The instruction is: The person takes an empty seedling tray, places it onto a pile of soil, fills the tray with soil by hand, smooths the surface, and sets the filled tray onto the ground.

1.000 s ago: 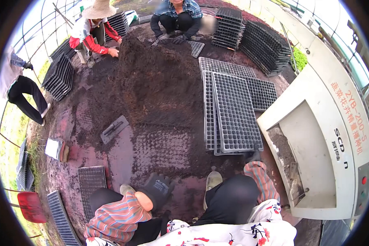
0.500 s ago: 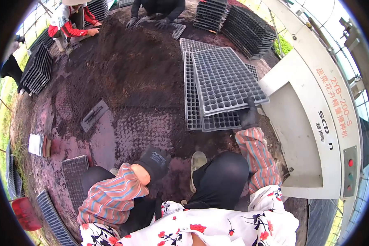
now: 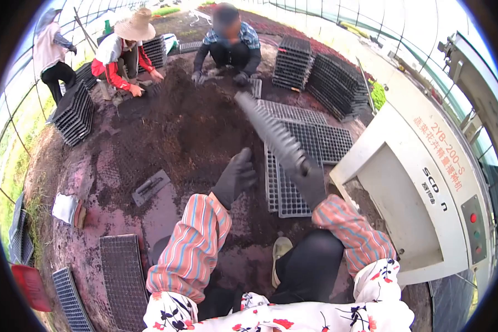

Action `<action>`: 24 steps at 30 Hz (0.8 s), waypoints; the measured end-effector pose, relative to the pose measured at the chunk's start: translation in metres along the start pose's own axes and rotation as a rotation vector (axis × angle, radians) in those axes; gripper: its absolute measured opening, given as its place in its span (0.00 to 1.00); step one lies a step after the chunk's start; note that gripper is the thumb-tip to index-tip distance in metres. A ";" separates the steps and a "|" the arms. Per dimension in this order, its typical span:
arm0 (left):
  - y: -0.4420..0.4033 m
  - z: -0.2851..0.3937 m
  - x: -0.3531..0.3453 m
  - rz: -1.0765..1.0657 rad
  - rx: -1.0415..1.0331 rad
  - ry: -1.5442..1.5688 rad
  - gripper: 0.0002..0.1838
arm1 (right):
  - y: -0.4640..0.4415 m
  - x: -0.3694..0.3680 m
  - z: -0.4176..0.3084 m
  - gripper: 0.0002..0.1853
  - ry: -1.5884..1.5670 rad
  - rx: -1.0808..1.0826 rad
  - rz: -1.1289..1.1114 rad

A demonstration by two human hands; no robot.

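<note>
A black cell tray [image 3: 271,133], smeared by motion, is tilted up on its edge in the air, and my right hand [image 3: 309,182] grips its near end. My left hand [image 3: 236,176], in a dark glove, is raised left of that tray with its fingers apart, touching nothing. More cell trays [image 3: 294,200] lie on the ground below and behind the raised one. A heap of dark soil [image 3: 191,119] rises in front of both hands.
A trowel [image 3: 151,188] lies on the ground at left, near a filled tray [image 3: 123,276]. The white machine [image 3: 393,199] stands at right. Two people crouch behind the soil near tray stacks [image 3: 293,63]; another person [image 3: 52,55] stands at far left.
My right hand has lifted one tray off the pile and turned it on edge. My left hand has risen from near my knee toward the tray. The view has shifted.
</note>
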State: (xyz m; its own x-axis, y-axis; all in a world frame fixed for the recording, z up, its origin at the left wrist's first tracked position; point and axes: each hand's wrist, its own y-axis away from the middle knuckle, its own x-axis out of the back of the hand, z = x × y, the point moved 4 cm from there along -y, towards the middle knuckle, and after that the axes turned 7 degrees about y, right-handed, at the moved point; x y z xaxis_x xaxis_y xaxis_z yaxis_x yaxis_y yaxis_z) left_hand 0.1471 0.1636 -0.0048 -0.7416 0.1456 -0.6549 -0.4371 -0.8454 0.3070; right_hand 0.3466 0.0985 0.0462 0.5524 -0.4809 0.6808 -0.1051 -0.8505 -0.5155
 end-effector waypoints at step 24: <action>0.027 0.039 0.034 -0.039 -0.473 0.030 0.23 | 0.022 -0.057 -0.017 0.20 -0.714 -0.493 -0.488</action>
State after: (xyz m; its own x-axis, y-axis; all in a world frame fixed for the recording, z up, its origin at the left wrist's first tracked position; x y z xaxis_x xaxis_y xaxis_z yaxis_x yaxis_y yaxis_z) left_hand 0.0902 0.1660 0.0081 -0.7108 0.1729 -0.6818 -0.1792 -0.9819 -0.0621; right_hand 0.2986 0.1039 0.0045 0.9776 0.0490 0.2045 0.0243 -0.9923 0.1216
